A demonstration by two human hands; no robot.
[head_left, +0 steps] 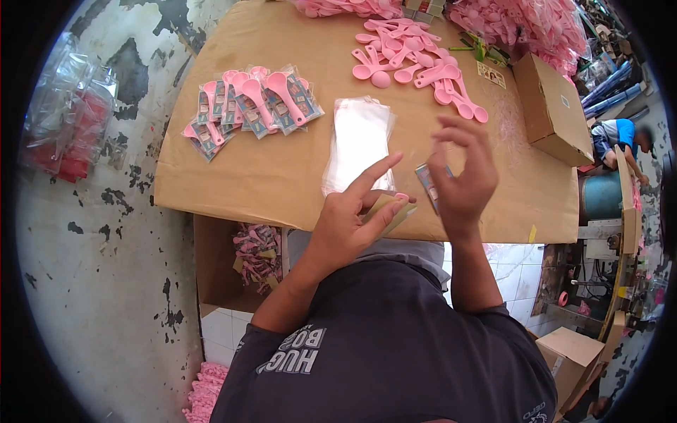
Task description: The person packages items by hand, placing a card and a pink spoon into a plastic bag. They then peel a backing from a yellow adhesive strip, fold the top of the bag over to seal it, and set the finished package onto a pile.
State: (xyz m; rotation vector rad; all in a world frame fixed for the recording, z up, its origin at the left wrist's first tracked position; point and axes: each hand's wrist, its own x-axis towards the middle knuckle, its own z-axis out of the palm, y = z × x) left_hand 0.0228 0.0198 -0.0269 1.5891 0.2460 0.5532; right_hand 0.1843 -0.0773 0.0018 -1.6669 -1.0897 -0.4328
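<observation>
My left hand point(352, 218) is closed on a pale tan card point(395, 213), its index finger stretched out. A small bit of a pink spoon point(402, 197) shows at the card's upper edge; the rest is hidden by the hand. Slightly blurred, my right hand point(464, 180) is raised over the table with curled fingers and nothing visible in them. Partly behind it lie printed blue cards point(427, 187). Just beyond my left hand is a stack of clear plastic bags point(358, 137). Loose pink spoons point(412, 53) are heaped farther back.
Bagged spoons with cards point(257, 106) are piled on the left of the brown-covered table point(282, 183). A cardboard box point(553, 106) stands at the right edge, near a large pink heap point(518, 28). Plastic packs hang on the left wall. Another person point(620, 141) is at far right.
</observation>
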